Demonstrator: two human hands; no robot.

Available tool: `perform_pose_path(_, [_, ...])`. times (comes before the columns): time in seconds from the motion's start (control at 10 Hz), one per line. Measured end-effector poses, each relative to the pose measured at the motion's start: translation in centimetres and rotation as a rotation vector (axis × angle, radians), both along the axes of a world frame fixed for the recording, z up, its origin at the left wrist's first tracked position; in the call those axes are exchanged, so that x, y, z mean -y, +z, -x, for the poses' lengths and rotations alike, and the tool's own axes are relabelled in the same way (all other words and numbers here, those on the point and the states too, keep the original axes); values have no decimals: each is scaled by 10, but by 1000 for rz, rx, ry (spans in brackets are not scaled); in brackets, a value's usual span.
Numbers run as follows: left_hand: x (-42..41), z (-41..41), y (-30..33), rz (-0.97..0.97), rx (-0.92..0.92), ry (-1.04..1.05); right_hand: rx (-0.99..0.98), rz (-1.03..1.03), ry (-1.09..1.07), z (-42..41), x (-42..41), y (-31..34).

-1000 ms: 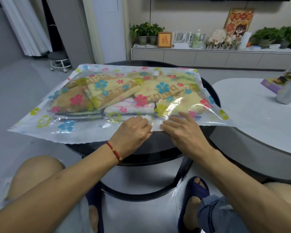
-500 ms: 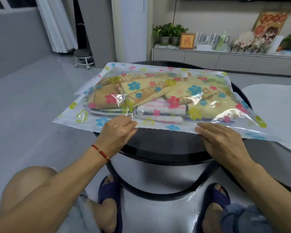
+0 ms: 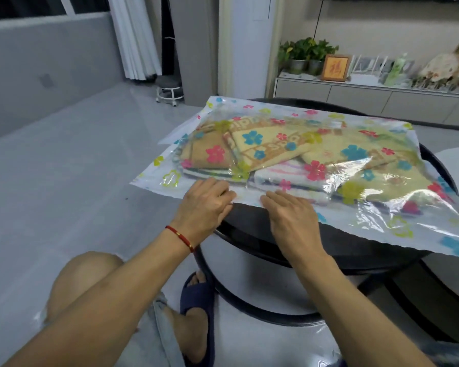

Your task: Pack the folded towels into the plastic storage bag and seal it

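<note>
A round black table (image 3: 355, 254) holds a flower-printed plastic bag (image 3: 382, 223) with folded towels (image 3: 270, 147) inside. At the bag's near edge, a person's left hand (image 3: 204, 207) presses with fingers curled, the right hand (image 3: 292, 218) lies flat, fingers extended, grasping nothing.
</note>
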State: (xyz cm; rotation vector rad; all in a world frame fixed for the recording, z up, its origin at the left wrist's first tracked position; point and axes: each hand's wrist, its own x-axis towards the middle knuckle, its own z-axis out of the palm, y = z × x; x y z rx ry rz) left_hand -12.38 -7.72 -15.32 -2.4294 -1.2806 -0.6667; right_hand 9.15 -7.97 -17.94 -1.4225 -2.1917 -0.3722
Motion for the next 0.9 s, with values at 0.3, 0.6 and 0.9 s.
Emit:
perform_pose_path(0.3, [-2, 112, -3, 19, 94, 315, -135, 50, -1, 1, 6, -12])
perform_pose_path(0.6, [-6, 146, -10, 134, 330, 499, -137, 110, -29, 1, 8, -10])
perform_pose_path(0.9, [32, 67, -12, 182, 242, 506, -409, 117, 42, -6, 34, -10])
